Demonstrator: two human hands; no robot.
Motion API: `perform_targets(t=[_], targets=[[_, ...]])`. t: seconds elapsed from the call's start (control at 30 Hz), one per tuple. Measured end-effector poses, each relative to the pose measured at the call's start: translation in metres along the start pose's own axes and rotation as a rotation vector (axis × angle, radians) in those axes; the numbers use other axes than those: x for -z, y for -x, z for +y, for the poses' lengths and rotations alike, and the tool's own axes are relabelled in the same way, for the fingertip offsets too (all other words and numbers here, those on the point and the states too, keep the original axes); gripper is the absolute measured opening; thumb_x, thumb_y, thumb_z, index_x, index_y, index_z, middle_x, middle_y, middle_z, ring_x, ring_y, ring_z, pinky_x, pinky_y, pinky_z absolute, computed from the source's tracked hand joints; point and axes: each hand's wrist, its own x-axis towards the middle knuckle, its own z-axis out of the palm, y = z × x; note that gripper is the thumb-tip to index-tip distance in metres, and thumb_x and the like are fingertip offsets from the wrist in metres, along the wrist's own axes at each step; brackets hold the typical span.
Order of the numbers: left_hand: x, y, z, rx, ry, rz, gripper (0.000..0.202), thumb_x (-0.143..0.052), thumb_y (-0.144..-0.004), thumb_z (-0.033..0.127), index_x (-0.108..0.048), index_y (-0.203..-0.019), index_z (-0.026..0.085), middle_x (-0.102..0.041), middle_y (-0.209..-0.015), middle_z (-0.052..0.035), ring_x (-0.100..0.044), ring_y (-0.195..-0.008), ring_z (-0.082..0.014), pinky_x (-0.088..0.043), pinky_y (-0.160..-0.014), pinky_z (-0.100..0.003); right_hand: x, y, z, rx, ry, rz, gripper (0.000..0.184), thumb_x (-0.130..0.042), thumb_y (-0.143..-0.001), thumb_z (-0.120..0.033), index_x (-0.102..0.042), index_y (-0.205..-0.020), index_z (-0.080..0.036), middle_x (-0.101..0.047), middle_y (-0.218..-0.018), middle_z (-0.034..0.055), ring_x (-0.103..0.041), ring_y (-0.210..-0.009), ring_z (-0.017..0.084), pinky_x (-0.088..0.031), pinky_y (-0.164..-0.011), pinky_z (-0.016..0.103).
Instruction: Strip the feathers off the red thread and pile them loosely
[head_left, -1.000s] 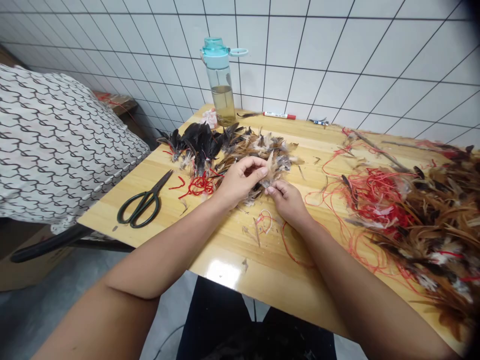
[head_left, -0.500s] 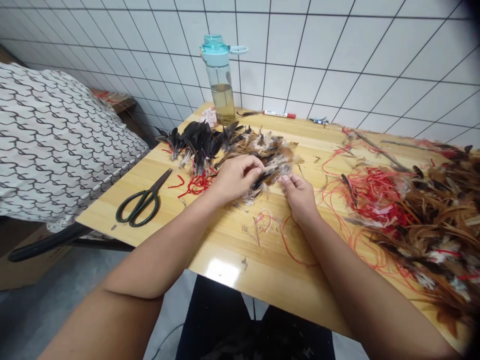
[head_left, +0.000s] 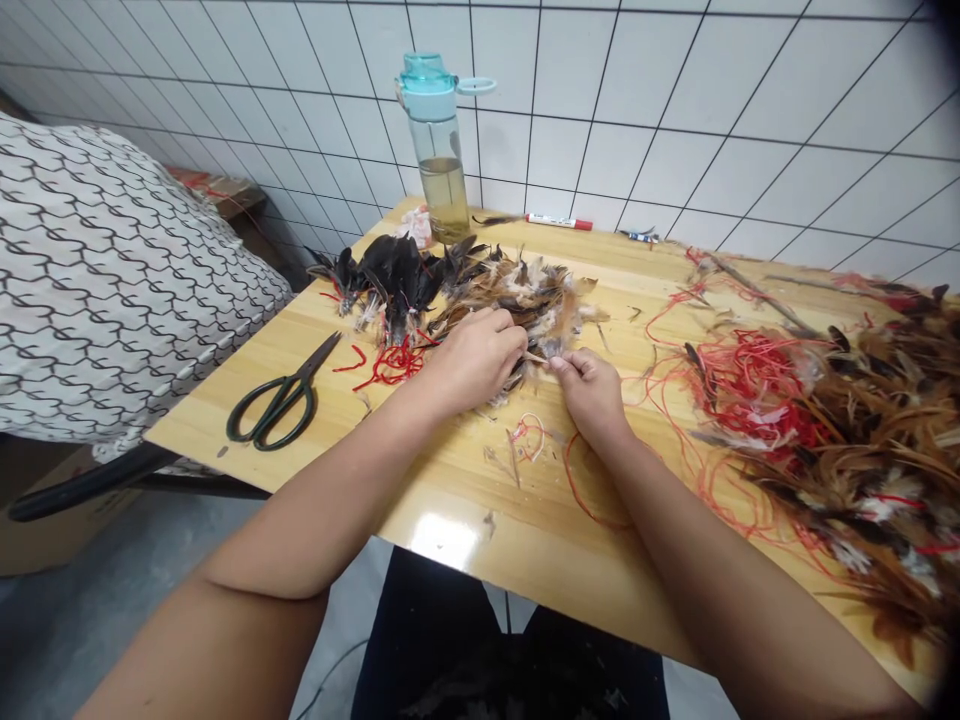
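The downy, pale-brown feather tuft [head_left: 564, 322] between the hands looks weightless and easily bent; its firmer quill end suits holding. The right hand [head_left: 596, 395] pinches its base, grip closed; the left hand [head_left: 481, 360] curls, contents hidden. A mottled brown feather heap [head_left: 517, 285] crowds behind; tangled red thread [head_left: 754, 380] lies rightward.

black-handled metal scissors [head_left: 304, 374] lie on a pale wooden table [head_left: 450, 485], left of a loose black-and-brown feather heap [head_left: 469, 297]. behind the heap, before the white tiled wall [head_left: 570, 80], stands a turquoise-lidded clear plastic bottle [head_left: 442, 185], a slim white-and-red marker [head_left: 559, 221] to its right. at right, a red string tangle [head_left: 757, 390] adjoins a large brown feather pile [head_left: 885, 440].
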Motion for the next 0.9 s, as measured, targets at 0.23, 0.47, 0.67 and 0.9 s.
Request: perform_targets(t=[0.23, 0.47, 0.67, 0.9], targets=[[0.003, -0.001, 0.007, -0.021, -0.187, -0.019, 0.025, -0.043, -0.094, 0.02, -0.064, -0.082, 0.015, -0.058, -0.082, -0.0089, -0.05, -0.081, -0.0212, -0.037, -0.073, -0.034, 0.002, 0.0, -0.005, 0.002, 0.046, -0.049, 0.021, -0.056, -0.081, -0.025, -0.074, -0.071, -0.021, -0.064, -0.073, 0.0031, -0.058, -0.073, 0.018, -0.043, -0.074, 0.031], [-0.003, 0.001, 0.008, -0.061, -0.265, 0.032, 0.019, -0.048, -0.093, 0.019, -0.064, -0.084, 0.015, -0.058, -0.082, -0.0083, -0.048, -0.081, -0.0211, -0.033, -0.071, -0.034, 0.001, -0.001, -0.002, -0.011, -0.004, -0.087, 0.022, -0.054, -0.081, -0.027, -0.074, -0.073, -0.021, -0.067, -0.075, 0.003, -0.059, -0.074, 0.018, -0.044, -0.076, 0.031], [-0.006, 0.001, 0.007, -0.084, -0.241, 0.047, 0.018, -0.048, -0.094, 0.024, -0.063, -0.089, 0.016, -0.058, -0.085, -0.0074, -0.047, -0.082, -0.0204, -0.034, -0.072, -0.033, 0.001, -0.001, -0.002, 0.037, 0.073, -0.159, 0.019, -0.056, -0.079, -0.025, -0.07, -0.068, -0.021, -0.067, -0.074, 0.003, -0.059, -0.077, 0.019, -0.044, -0.077, 0.031], [-0.006, 0.0, 0.008, -0.065, -0.078, 0.071, 0.023, -0.043, -0.095, 0.024, -0.064, -0.09, 0.016, -0.06, -0.089, -0.0075, -0.049, -0.084, -0.0193, -0.039, -0.076, -0.032, 0.001, 0.0, -0.003, 0.058, 0.015, -0.19, 0.019, -0.052, -0.08, -0.025, -0.065, -0.067, -0.021, -0.064, -0.074, 0.0021, -0.057, -0.077, 0.018, -0.042, -0.079, 0.032]])
